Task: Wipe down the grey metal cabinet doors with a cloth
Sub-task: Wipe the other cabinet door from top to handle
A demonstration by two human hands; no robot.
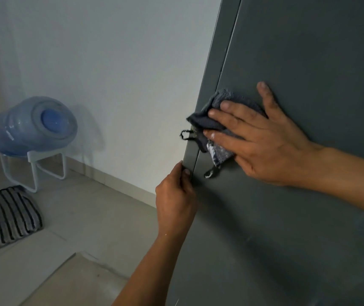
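Note:
The grey metal cabinet door fills the right half of the view, with its narrow side frame running down its left edge. A dark grey cloth with a frayed loop lies flat against the door near that edge. My right hand presses the cloth to the door with straight, spread fingers. My left hand grips the left edge of the cabinet just below the cloth, thumb on the front face, fingers curled round the side and hidden.
A blue water jug lies tilted on a white wire stand by the white wall at the left. A striped grey mat lies on the tiled floor in front of it.

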